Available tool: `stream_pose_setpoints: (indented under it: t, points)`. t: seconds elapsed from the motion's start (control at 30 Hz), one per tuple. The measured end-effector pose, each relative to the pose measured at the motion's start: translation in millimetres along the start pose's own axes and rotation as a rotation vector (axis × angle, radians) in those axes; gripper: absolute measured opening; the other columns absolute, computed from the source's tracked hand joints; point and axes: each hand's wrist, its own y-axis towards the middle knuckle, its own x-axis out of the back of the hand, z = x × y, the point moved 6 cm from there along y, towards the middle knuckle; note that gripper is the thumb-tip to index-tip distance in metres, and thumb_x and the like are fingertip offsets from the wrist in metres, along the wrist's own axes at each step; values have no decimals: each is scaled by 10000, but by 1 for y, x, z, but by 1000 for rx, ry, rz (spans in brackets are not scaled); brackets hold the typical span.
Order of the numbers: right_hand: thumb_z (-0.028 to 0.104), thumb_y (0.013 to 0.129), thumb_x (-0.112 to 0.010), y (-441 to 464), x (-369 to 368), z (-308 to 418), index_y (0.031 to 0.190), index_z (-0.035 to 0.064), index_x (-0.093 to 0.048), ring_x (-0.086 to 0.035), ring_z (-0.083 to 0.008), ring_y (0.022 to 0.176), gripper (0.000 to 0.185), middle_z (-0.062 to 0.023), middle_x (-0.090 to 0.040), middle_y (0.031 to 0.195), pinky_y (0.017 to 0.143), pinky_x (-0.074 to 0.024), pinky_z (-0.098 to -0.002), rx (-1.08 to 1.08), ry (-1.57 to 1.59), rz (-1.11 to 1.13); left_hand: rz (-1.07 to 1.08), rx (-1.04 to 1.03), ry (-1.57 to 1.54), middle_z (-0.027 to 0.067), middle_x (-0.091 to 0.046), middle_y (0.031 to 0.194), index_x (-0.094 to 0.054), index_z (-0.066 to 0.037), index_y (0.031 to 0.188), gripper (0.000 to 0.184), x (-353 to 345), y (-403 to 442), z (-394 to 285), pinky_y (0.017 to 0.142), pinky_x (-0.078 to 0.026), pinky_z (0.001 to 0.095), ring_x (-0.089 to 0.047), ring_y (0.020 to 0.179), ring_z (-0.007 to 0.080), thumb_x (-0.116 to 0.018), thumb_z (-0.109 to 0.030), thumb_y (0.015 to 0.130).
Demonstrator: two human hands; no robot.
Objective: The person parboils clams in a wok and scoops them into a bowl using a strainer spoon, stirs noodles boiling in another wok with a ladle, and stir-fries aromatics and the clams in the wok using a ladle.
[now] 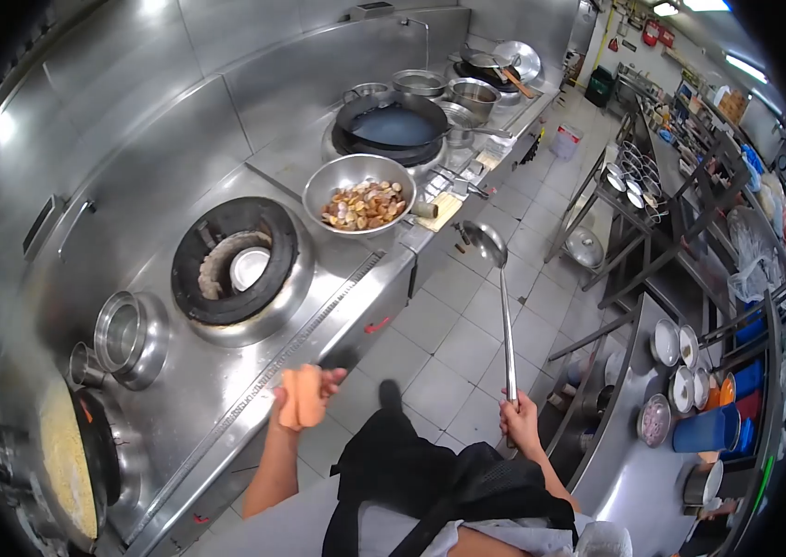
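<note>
My left hand (311, 394) is closed on a folded orange cloth (303, 395), held near the front edge of the steel counter. In my right hand (520, 420) is the handle of a long metal ladle (508, 325), its bowl raised above the floor tiles. A steel bowl of clams (362, 204) stands on the counter, with a wok of cloudy liquid (393, 126) behind it. Left of the clams is a round burner ring (235, 261) with a small metal dish inside.
A wok with yellow food (66, 459) sits at the far left beside stacked steel pots (121, 336). On the right, a steel side counter (617, 469) holds white bowls and a blue container (704, 430). Racks stand farther back.
</note>
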Motion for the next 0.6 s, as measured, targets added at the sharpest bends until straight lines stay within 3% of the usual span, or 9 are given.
stream_pose_setpoints:
  t: [0.17, 0.23, 0.33, 0.37, 0.47, 0.6]
  points:
    - [98, 958, -591, 96, 37, 38, 1206, -15, -557, -460, -87, 425, 274, 2, -482, 611, 392, -386, -254, 7, 106, -9, -42, 225, -23, 345, -437, 1431, -343, 75, 1453, 1107, -11, 108, 108, 977, -519, 374, -511, 1293, 399, -746, -669, 740]
    - [107, 961, -602, 137, 62, 49, 1192, -15, -560, -463, -87, 426, 265, 3, -488, 615, 394, -385, -254, 19, 70, -22, -2, 334, -125, 370, -379, 1461, -386, 49, 1419, 972, -18, 160, 127, 995, -517, 409, -477, 1321, 449, -718, -620, 796]
    - [103, 958, -613, 193, 105, 65, 1184, -20, -558, -459, -86, 425, 263, 1, -496, 618, 394, -382, -253, -3, -22, -65, -19, 465, -46, 371, -425, 1427, -403, 27, 1401, 839, -9, 261, 133, 930, -556, 430, -533, 1270, 449, -708, -529, 850]
    - [95, 949, -625, 209, 116, 78, 1173, -26, -560, -460, -85, 425, 263, -2, -503, 621, 397, -379, -255, -2, -15, -66, -8, 498, -55, 336, -533, 1332, -411, 5, 1394, 758, 12, 298, 140, 859, -588, 427, -632, 1143, 402, -720, -446, 871]
    - [95, 943, -631, 262, 150, 104, 1166, -30, -562, -459, -85, 423, 265, -2, -502, 618, 399, -370, -256, -9, -15, -25, 62, 509, 95, 260, -623, 1211, -431, -4, 1371, 689, -43, 416, 132, 825, -602, 413, -685, 1034, 334, -734, -380, 880]
    - [102, 922, -658, 344, 173, 144, 1122, -29, -562, -482, -85, 440, 258, -12, -525, 624, 418, -372, -251, -36, -81, -2, -102, 471, 365, 129, -662, 1084, -523, -41, 1269, 541, -96, 553, 172, 811, -594, 369, -688, 988, 230, -748, -359, 893]
